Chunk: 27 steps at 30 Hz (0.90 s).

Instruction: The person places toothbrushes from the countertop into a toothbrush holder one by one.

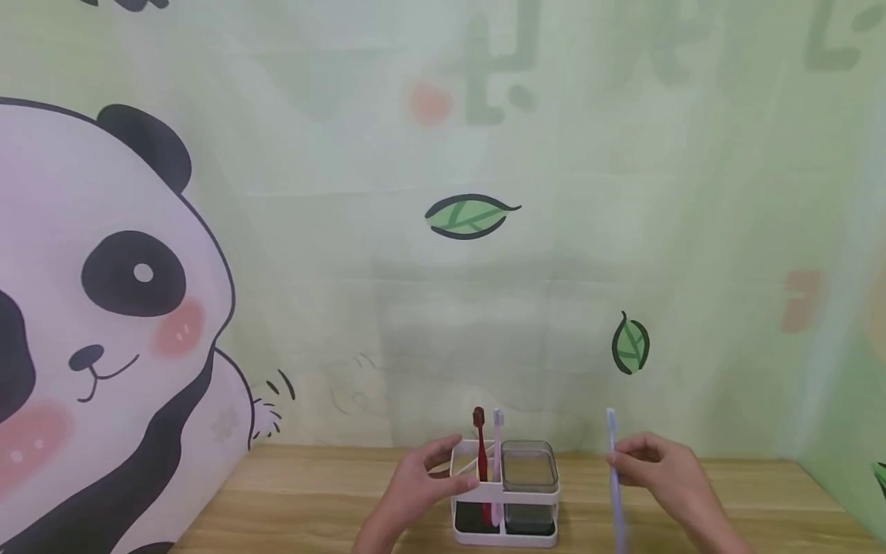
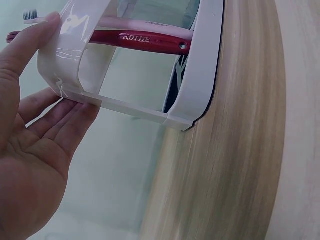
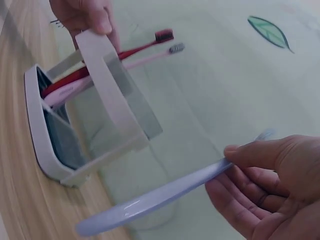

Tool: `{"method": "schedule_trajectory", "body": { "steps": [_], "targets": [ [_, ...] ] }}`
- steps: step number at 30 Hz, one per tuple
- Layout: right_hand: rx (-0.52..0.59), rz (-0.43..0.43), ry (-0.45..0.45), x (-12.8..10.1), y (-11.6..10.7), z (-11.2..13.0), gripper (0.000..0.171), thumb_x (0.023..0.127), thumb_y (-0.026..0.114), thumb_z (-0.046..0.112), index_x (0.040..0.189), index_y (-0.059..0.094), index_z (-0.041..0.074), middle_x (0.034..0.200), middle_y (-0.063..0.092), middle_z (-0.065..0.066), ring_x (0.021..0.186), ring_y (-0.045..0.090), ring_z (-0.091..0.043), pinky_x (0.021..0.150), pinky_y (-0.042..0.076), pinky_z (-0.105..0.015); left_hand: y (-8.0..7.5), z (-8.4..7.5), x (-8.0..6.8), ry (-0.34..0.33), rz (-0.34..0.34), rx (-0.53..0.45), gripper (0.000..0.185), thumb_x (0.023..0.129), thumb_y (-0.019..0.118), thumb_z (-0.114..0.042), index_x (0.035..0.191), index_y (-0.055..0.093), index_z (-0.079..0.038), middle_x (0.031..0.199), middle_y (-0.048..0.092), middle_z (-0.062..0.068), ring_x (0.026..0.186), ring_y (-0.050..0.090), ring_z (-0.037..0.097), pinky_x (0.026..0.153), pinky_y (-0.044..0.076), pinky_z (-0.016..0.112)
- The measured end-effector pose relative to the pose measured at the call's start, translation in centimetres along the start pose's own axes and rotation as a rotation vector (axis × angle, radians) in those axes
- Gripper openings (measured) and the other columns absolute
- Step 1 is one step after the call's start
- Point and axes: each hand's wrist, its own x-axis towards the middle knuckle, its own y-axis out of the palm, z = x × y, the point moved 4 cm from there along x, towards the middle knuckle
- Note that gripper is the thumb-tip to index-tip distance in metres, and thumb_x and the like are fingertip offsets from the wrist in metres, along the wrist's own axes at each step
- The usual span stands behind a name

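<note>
A white toothbrush holder (image 1: 505,540) stands on the wooden table, with a red toothbrush (image 1: 482,450) and a pink toothbrush (image 1: 497,454) upright in its left part. A clear grey cup (image 1: 529,469) fills the right compartment. My left hand (image 1: 415,488) grips the holder's upper rim at the left side, thumb in front and fingers behind, as the left wrist view shows. To the right of the holder, my right hand (image 1: 664,469) pinches a light blue-purple toothbrush (image 1: 616,500) near its neck, bristles up and handle hanging down, apart from the holder.
The wooden table (image 1: 311,492) runs back to a pale green cloth backdrop (image 1: 332,231). A large panda (image 1: 124,308) is printed on the left side of it, and leaves (image 1: 471,217) are printed in the middle.
</note>
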Motion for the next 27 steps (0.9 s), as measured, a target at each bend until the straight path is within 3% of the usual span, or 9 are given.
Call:
{"method": "schedule_trajectory", "body": {
  "steps": [9, 14, 22, 27],
  "targets": [
    [0.067, -0.045, -0.047, -0.9, 1.1, 2.5, 0.042, 0.098, 0.080, 0.032, 0.118, 0.069, -0.003, 0.107, 0.077, -0.010, 0.094, 0.075, -0.020, 0.088, 0.062, -0.037, 0.0, -0.1, -0.1, 0.000, 0.000, 0.016, 0.070, 0.090, 0.088, -0.025, 0.148, 0.059, 0.003, 0.143, 0.063, 0.025, 0.127, 0.063, 0.046, 0.098, 0.058, 0.054],
    [0.137, -0.057, -0.083, -1.0, 2.0, 3.7, 0.040, 0.097, 0.082, 0.027, 0.116, 0.069, -0.004, 0.107, 0.077, -0.011, 0.091, 0.075, -0.018, 0.083, 0.061, -0.027, -0.1, 0.0, -0.2, 0.005, -0.004, 0.012, 0.071, 0.090, 0.089, -0.024, 0.148, 0.058, 0.004, 0.142, 0.063, 0.025, 0.126, 0.063, 0.046, 0.098, 0.058, 0.053],
    [0.234, -0.092, -0.143, -1.1, 3.8, 5.5, 0.034, 0.096, 0.083, 0.019, 0.113, 0.069, -0.007, 0.105, 0.076, -0.011, 0.089, 0.076, -0.016, 0.084, 0.062, -0.028, -0.1, -0.2, -0.1, 0.012, -0.008, 0.021, 0.071, 0.089, 0.089, -0.024, 0.147, 0.059, 0.003, 0.142, 0.063, 0.025, 0.126, 0.063, 0.047, 0.098, 0.058, 0.053],
    [0.262, -0.102, -0.159, -1.2, 4.9, 6.4, 0.035, 0.097, 0.081, 0.022, 0.115, 0.069, -0.005, 0.106, 0.077, -0.011, 0.089, 0.077, -0.017, 0.085, 0.060, -0.024, -0.1, 0.0, -0.1, 0.020, -0.011, 0.017, 0.071, 0.088, 0.090, -0.023, 0.146, 0.059, 0.005, 0.141, 0.064, 0.025, 0.126, 0.063, 0.046, 0.099, 0.058, 0.053]
  ]
}}
